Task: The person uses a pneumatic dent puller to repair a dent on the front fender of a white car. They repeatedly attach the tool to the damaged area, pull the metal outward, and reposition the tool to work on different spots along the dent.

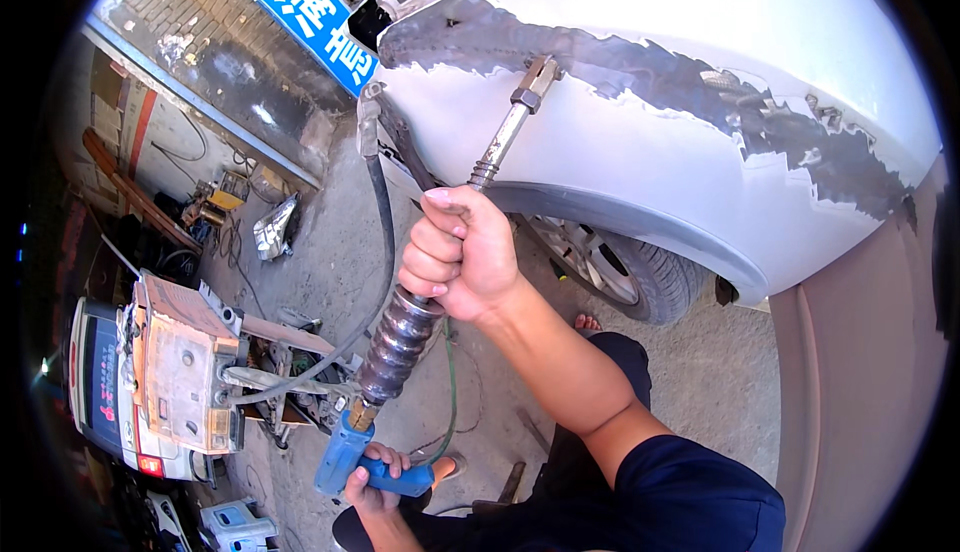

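A slide-hammer dent puller (505, 137) slants from the car's white fender (640, 162) down towards me. Its tip meets the edge of a ragged strip of bare grey metal (640, 67) on that fender. My right hand (460, 257) is closed in a fist around the puller, at the upper end of its ribbed metal weight (398, 347). At the bottom, my left hand (378, 477) grips the blue pistol handle (345, 457), fingers wrapped round it. What lies inside the right fist is hidden.
A clamp (370, 117) at the fender's front edge carries a thick cable (387, 222) towards a worn box-shaped machine (185, 362) on the left. The car's wheel (620, 262) stands below the fender. Parts and a blue stool (237, 525) lie on the left floor; a green hose (452, 382) trails there.
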Available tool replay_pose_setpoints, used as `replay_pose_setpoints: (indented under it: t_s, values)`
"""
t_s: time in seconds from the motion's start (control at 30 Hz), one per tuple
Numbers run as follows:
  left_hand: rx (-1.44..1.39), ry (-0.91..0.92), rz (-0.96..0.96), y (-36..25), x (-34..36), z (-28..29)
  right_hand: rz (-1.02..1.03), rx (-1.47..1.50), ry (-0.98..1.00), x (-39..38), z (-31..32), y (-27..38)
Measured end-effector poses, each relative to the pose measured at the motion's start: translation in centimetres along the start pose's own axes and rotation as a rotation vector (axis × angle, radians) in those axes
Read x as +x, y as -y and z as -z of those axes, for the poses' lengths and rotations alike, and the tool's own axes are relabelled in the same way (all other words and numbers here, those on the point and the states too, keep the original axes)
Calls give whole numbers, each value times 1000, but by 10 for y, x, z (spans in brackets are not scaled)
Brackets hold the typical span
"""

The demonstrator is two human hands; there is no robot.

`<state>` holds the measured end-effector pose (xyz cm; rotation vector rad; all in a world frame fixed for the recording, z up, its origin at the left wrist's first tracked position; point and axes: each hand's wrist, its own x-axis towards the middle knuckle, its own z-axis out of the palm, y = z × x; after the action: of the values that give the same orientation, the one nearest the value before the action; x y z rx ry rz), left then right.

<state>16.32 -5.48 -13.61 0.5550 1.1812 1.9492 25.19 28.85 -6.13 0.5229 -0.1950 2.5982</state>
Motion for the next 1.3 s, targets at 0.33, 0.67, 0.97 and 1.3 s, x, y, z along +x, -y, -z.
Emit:
replay_pose_setpoints:
  t_s: [0.33, 0.67, 0.97, 1.3]
  values:
    - [39, 22, -2, 0, -1, 2, -4, 29, 34, 0, 1, 0]
    - [3, -23, -34, 0, 1, -2, 50, -358, 80, 0, 7, -39]
    - [-17, -36, -2, -2, 8, 5, 304, -194, -51, 9, 10, -24]
    - [-77, 19, 1, 2, 15, 16, 313, -440, -233, -7, 1, -54]
